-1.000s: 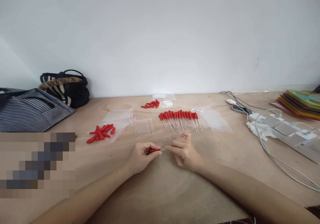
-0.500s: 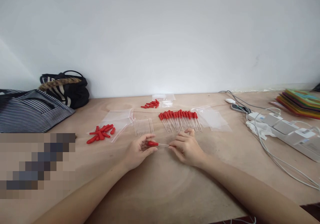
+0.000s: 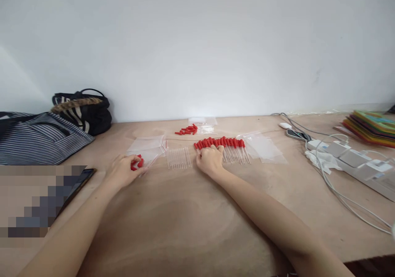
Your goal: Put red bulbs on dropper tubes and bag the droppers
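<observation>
My left hand (image 3: 121, 170) is at the left, over a small pile of red rubber bulbs (image 3: 140, 161). Its thumb and fingers are apart, with bulbs showing between them; part of the pile is hidden. My right hand (image 3: 211, 160) rests at the left end of a row of assembled droppers (image 3: 237, 143), red bulbs pointing away from me. Its fingers are curled closed over the tube of the end dropper (image 3: 195, 146), which they mostly cover. Between my hands lies a row of bare clear tubes (image 3: 179, 157).
Clear zip bags (image 3: 143, 144) lie behind the left pile, and another bag (image 3: 262, 147) right of the droppers. More small red bulbs (image 3: 187, 129) and thin tubes sit farther back. Bags (image 3: 46, 137) and a phone (image 3: 77, 186) are left; a power strip (image 3: 354, 161) with cables is right.
My right hand has carried the dropper forward to the left end of the row. My left hand has left that dropper's bulb and moved left onto the bulb pile.
</observation>
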`<state>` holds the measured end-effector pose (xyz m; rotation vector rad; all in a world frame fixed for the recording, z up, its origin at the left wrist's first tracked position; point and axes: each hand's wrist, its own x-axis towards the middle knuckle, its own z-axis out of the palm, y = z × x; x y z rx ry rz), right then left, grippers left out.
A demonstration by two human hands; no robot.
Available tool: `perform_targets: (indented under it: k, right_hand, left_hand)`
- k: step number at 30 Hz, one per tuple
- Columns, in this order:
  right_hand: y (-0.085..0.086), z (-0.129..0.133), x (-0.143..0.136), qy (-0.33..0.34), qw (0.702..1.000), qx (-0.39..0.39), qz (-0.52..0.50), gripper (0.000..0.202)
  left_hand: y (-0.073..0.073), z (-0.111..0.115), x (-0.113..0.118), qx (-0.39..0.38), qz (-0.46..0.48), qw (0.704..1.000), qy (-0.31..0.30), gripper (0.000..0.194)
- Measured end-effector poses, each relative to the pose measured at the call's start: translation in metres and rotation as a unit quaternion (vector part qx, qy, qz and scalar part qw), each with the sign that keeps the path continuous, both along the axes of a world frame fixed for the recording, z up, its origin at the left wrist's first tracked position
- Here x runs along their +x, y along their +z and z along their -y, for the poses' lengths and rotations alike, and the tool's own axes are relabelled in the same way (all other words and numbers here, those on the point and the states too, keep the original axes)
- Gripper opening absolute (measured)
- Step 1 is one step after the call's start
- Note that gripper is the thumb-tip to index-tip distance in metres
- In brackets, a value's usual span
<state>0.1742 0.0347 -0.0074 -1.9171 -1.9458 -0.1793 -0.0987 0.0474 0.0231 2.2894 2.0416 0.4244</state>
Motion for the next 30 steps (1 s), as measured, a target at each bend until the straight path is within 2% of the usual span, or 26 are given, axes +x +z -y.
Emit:
perform_targets:
  k: [5,8,11,16,19,22,26,30]
  right_hand:
    - [0.0,-0.002,0.0,0.004,1.0,0.017,0.013,0.024]
    - [0.006,-0.002,-0.009,0.016,1.0,0.016,-0.006,0.024]
    - [0.011,-0.004,-0.025,0.013,0.999,-0.026,-0.029,0.025]
    - [0.013,-0.011,-0.039,-0.014,0.992,-0.11,-0.067,0.022]
    - [0.013,-0.015,-0.04,-0.021,0.989,-0.124,-0.076,0.021]
    - [0.015,-0.018,-0.04,-0.029,0.986,-0.14,-0.087,0.019]
    - [0.022,-0.016,-0.034,-0.019,0.987,-0.13,-0.095,0.021]
    - [0.025,0.006,-0.002,0.043,0.991,-0.064,-0.105,0.02]
  left_hand:
    - [0.006,0.003,0.004,0.0,-0.081,0.996,0.024,0.033]
    - [0.007,0.005,0.011,0.032,-0.125,0.989,0.07,0.036]
    - [0.004,0.006,0.015,0.043,-0.148,0.983,0.1,0.038]
    - [-0.003,0.004,0.016,0.083,-0.143,0.982,0.087,0.031]
    - [-0.004,0.007,0.023,0.149,-0.1,0.983,0.043,0.023]
    - [-0.005,0.016,0.041,0.174,-0.005,0.984,-0.045,0.018]
    - [-0.01,0.04,0.073,0.115,0.088,0.97,-0.194,0.014]
    - [-0.019,0.062,0.099,0.046,0.131,0.955,-0.261,0.012]
